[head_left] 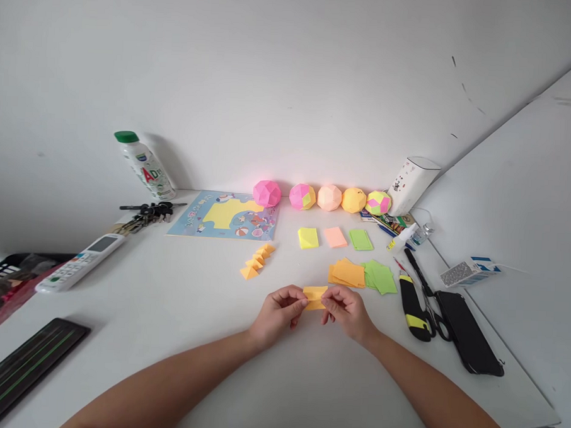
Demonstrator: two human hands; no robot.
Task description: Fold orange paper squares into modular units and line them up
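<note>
Between both hands is an orange sticky note [315,293] with a crease running across it, held just above the white table. My left hand [284,307] pinches its left edge between thumb and fingers. The right edge is gripped the same way by my right hand [345,309]. Beyond my left hand lies a row of folded orange paper pieces [254,263]. Loose orange sticky notes [348,273] and green sticky notes [382,277] are spread beyond my right hand. Farther back sit a yellow pad [308,238], a peach pad [336,237] and a green pad [361,239].
Several faceted paper balls [330,197] line the wall. On the right lie a utility knife [412,308], scissors [435,312] and a black pouch [469,332]. Leftward are a bottle [145,167], keys [153,213], a remote [81,263] and a blue sheet [185,225].
</note>
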